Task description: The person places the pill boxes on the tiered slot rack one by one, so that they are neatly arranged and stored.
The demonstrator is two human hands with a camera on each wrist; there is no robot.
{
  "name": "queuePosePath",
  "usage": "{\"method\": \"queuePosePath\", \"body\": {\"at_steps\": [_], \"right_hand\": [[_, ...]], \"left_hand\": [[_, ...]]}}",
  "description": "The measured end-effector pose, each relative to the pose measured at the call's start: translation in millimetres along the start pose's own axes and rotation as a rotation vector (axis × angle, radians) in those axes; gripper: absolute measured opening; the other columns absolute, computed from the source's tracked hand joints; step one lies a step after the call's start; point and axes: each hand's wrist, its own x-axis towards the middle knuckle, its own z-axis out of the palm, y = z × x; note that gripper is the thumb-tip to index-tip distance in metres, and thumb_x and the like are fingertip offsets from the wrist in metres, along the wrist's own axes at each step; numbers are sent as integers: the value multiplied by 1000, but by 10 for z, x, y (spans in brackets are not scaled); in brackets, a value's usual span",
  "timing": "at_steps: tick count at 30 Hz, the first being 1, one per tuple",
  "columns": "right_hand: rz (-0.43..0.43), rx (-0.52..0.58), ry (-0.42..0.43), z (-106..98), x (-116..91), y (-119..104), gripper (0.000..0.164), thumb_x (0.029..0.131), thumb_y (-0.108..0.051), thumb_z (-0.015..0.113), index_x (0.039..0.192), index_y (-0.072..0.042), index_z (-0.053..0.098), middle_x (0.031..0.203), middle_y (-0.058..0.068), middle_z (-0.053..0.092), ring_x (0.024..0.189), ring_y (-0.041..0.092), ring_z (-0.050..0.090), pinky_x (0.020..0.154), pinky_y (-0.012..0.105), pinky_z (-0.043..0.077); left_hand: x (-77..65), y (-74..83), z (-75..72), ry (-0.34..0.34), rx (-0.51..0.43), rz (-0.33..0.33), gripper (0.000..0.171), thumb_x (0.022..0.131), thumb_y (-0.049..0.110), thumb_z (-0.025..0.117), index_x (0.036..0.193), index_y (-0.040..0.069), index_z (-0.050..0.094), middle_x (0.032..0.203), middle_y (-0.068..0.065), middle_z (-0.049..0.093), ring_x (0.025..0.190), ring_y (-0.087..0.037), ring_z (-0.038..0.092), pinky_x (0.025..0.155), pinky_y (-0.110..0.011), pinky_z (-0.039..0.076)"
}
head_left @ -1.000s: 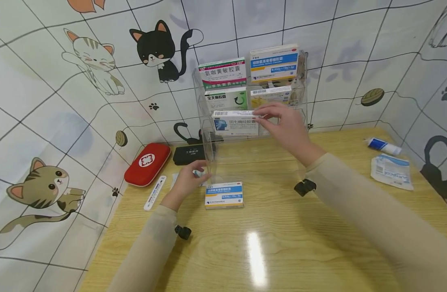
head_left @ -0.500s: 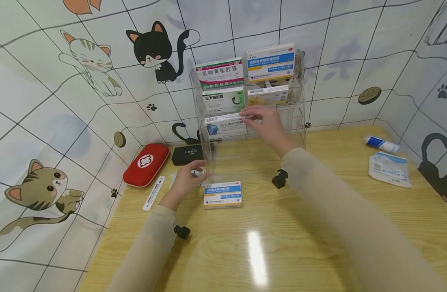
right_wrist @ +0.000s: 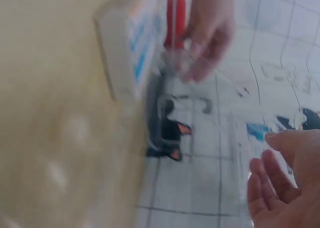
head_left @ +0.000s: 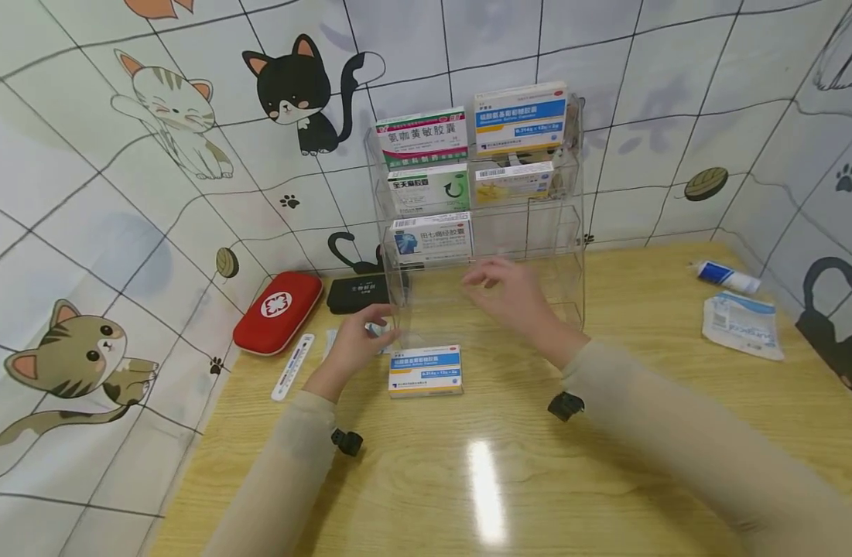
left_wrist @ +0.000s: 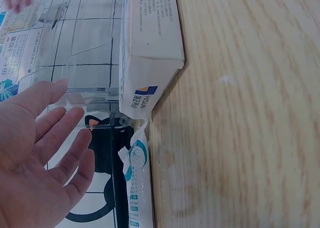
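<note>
A clear tiered rack [head_left: 568,267] stands against the wall with medicine boxes on its tiers. At its lower left side is my left hand [head_left: 359,346], fingers loosely extended right by the rack's edge and nothing held. My right hand [head_left: 512,298] hangs in front of the lower tiers, its fingers loosely bent and holding nothing. Just above it, a white capsule box [head_left: 434,240] with a blue head picture sits in the left part of a tier. In front of the rack, a blue-and-white capsule box [head_left: 426,373] lies on the table, close to my left hand.
A red first-aid case [head_left: 278,313], a black box [head_left: 358,294] and a white strip [head_left: 293,367] lie to the left. A blue-and-white tube [head_left: 728,276] and a surgical packet [head_left: 742,325] lie at right. Upper tiers hold a red-and-green box [head_left: 423,141] and others.
The white capsule box has moved left and down into its tier. My right hand has let go of it and drawn down away from it. The left hand stays in place.
</note>
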Motion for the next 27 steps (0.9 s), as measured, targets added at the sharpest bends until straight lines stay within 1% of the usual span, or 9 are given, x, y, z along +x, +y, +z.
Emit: {"method": "queuePosePath", "body": {"at_steps": [3,6,8,12,16,19,21,23,27], "right_hand": [[77,11,-135,113,-274,28,10,92,-14,78,102,-14,79,111,2,77,94,17,70,86,37,58],[137,10,-259,217,-487,16,12,93,-13,76,106,-13,78,112,2,76,97,19,71,89,40,59],[178,-3,-328,274,-582,-7,16,93,-15,77,109,-13,78,116,3,76,102,21,71,93,43,58],[190,-15,-418,373,-680,-8,28,92,-16,79,119,-9,75,128,7,72,113,28,70,100,47,55],[152,-25,-452,442,-708,12,42,89,-20,82,127,-5,71,133,11,69,120,31,67,104,48,53],[137,-48,-451,481,-714,24,46,85,-25,87,125,-6,72,133,10,67,123,31,64,107,47,51],[131,-59,-439,502,-721,29,48,81,-26,90,122,-7,73,131,9,67,121,30,64,107,47,51],[147,-40,-429,512,-729,26,51,77,-24,92,121,-8,73,131,8,66,118,29,65,107,48,50],[172,-1,-424,524,-755,32,61,75,-22,94,128,-6,69,133,9,67,115,30,68,107,50,50]], "left_hand": [[-4,0,0,-3,7,-7,46,95,26,76,139,21,62,128,-9,66,108,-28,62,85,-38,53],[-11,3,1,-8,6,-19,46,96,27,76,139,21,62,127,-9,66,106,-28,62,85,-38,53],[-11,3,1,-7,2,-22,46,95,27,76,139,21,62,127,-9,66,107,-28,62,86,-39,53],[-11,6,0,-3,-3,-18,46,96,26,76,139,19,62,127,-10,66,109,-29,62,88,-40,53],[-10,4,0,0,-1,-22,46,96,26,75,139,20,62,128,-9,66,111,-27,61,89,-41,53],[-10,7,-4,-1,-4,-18,46,96,26,75,140,19,62,130,-10,66,111,-28,61,89,-41,53],[-11,11,-2,-1,-6,-8,46,96,26,75,140,18,62,131,-13,66,109,-29,62,88,-41,54],[-14,14,-3,-1,-4,-1,47,96,26,75,140,18,61,132,-15,66,106,-29,62,86,-40,54],[-26,14,0,-1,4,-1,47,96,28,74,140,19,61,131,-16,66,103,-29,63,84,-40,54]]}}
